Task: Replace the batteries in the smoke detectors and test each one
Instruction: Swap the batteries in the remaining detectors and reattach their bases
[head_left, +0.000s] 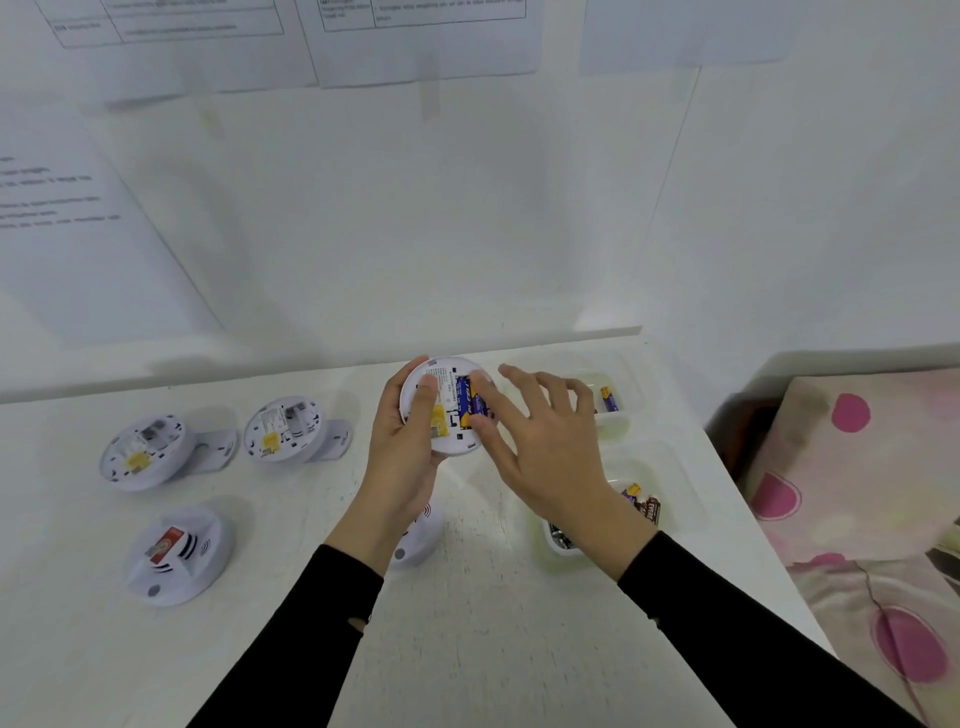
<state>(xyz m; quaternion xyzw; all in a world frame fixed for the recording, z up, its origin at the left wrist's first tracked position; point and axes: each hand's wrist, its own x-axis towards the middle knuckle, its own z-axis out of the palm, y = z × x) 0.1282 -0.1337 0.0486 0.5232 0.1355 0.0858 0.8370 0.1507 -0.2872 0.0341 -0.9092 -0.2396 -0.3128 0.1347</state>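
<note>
My left hand (402, 457) grips a round white smoke detector (445, 410) above the table, back side up, thumb across its label. Blue batteries (470, 402) lie in its open compartment. My right hand (540, 441) is spread over the detector's right side, with thumb and forefinger on the batteries and the other fingers straight. Two more detectors (143, 454) (283, 428) lie back side up at the left, their compartments open. A fourth detector (176, 553) lies face up at the front left. A fifth (421, 535) is partly hidden under my left wrist.
A clear tray (615, 413) holding a blue battery (609, 399) stands at the back right of the white table (467, 623). A second tray (558, 553) with several batteries sits under my right wrist. A flowered bedspread (857, 493) lies to the right. Printed sheets hang on the wall.
</note>
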